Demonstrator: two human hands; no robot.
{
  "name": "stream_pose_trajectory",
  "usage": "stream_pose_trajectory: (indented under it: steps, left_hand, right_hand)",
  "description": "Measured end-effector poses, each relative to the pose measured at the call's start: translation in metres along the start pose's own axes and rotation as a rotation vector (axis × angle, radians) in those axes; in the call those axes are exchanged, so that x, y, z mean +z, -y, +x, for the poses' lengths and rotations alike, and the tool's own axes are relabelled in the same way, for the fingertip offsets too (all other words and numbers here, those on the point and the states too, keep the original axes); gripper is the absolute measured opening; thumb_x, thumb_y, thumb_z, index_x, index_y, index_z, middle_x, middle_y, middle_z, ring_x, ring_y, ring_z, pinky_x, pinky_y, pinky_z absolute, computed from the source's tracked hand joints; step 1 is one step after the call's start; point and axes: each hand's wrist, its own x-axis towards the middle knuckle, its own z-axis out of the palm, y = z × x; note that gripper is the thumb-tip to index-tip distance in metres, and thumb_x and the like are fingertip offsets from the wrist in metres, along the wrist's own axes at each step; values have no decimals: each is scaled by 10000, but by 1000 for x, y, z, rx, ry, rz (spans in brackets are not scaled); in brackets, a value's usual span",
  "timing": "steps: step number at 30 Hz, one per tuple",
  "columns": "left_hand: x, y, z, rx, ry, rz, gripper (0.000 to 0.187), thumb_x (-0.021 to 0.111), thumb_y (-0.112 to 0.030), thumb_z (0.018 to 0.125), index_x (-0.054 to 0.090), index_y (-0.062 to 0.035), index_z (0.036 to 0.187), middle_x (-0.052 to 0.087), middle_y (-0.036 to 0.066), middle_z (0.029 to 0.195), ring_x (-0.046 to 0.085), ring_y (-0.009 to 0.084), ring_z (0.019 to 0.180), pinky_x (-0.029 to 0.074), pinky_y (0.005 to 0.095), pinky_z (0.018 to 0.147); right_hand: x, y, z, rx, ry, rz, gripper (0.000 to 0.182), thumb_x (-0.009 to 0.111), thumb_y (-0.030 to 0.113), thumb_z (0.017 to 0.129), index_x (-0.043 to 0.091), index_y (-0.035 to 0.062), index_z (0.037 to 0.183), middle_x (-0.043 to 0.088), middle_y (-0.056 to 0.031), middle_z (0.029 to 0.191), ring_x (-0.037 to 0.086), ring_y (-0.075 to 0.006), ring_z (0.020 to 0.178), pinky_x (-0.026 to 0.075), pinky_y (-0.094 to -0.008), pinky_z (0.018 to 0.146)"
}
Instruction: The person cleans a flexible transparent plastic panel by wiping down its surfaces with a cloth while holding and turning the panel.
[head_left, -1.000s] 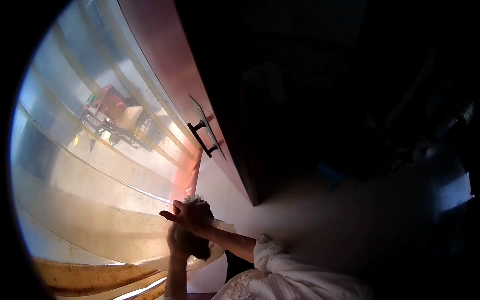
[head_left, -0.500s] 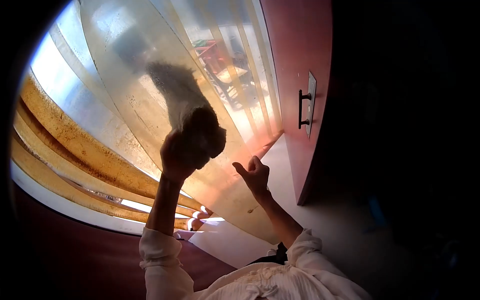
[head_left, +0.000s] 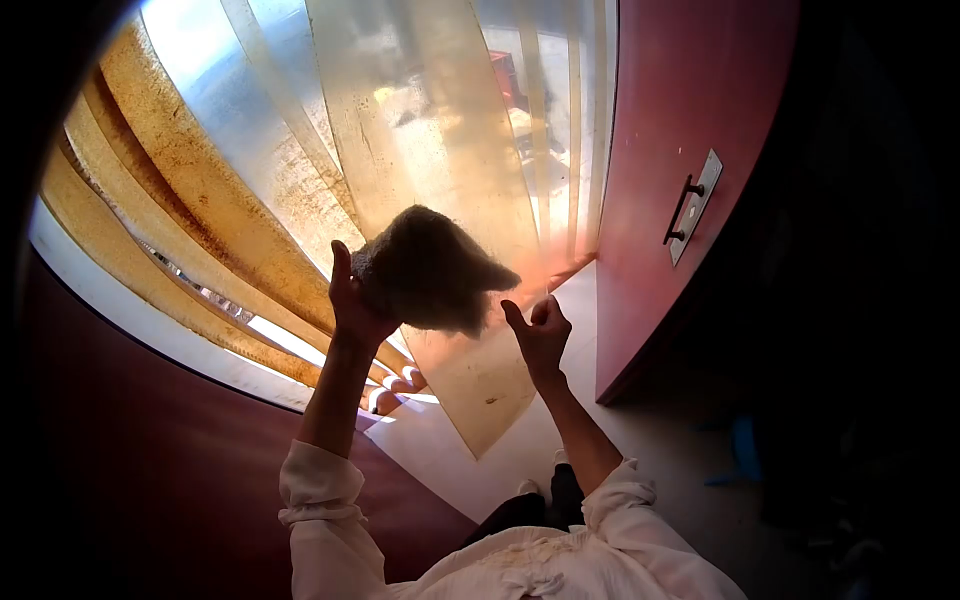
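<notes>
My left hand [head_left: 360, 308] is raised before the translucent curtain and holds a dark, fuzzy, soft textile piece [head_left: 430, 268]. The thumb stands up at its left side, while the other fingers are hidden behind or under the fabric. Against the backlight the piece looks bunched and wide, with loose fibres along its outline and a pointed flap on the right. Just right of that flap is my right hand [head_left: 543, 335], thumb raised and fingers curled closed. What the curled fingers hold, if anything, I cannot tell.
Hanging translucent strips [head_left: 430, 130] fill the doorway ahead, with yellowed strips [head_left: 215, 230] at the left. A red door [head_left: 690, 130] with a dark handle [head_left: 685, 210] stands on the right. A blue object [head_left: 744, 450] sits on the shadowed floor [head_left: 650, 450].
The fuzzy piece has gone from long and upright to lower, wider and bunched. My left thumb now shows beside it. My right hand has stayed close by, fingers still curled, as the view shifted.
</notes>
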Motion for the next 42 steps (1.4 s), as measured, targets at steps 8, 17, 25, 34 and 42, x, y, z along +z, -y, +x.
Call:
stream_pose_trajectory:
  steps: [8, 17, 25, 34, 42]
  left_hand:
    - [16, -10, 15, -89, -125, 441, 423, 579, -182, 856, 456, 47, 1189, 596, 141, 1043, 617, 214, 909, 517, 293, 741]
    - [-56, 99, -41, 17, -384, 425, 337, 567, -211, 880, 527, -3, 1142, 580, 54, 1064, 551, 135, 979, 458, 271, 811]
    - [-87, 159, -89, -153, -351, 1262, 339, 585, -316, 867, 612, 19, 918, 639, 77, 823, 587, 102, 743, 468, 280, 649]
    - [-1, 85, -96, 393, -291, 2040, 166, 634, -194, 746, 590, -46, 806, 586, 127, 764, 584, 319, 744, 450, 436, 681]
    - [-1, 117, -2, -360, 256, 1667, 317, 616, -228, 806, 550, -57, 1065, 567, 114, 1009, 539, 208, 952, 438, 361, 825]
  right_hand:
    - [2, 14, -20, 22, 211, -1, 560, 800, 449, 618, 423, 59, 758, 376, -5, 533, 357, -107, 464, 340, -261, 440]
    - [-17, -7, 5, 38, 332, 14, 491, 790, 439, 647, 516, 42, 740, 414, 28, 534, 369, -67, 480, 346, -241, 444]
    - [-34, -8, 26, 200, 632, 199, 419, 776, 329, 704, 600, 8, 907, 350, 94, 526, 288, -20, 463, 233, -206, 416]
    - [-43, 3, 34, 232, 731, 313, 410, 671, 77, 757, 555, 37, 1149, 324, 107, 489, 259, -5, 427, 218, -195, 407]
    - [-52, -13, 4, 450, 1073, 877, 407, 613, 78, 794, 540, 18, 1190, 494, 54, 608, 351, -20, 468, 257, -179, 409]
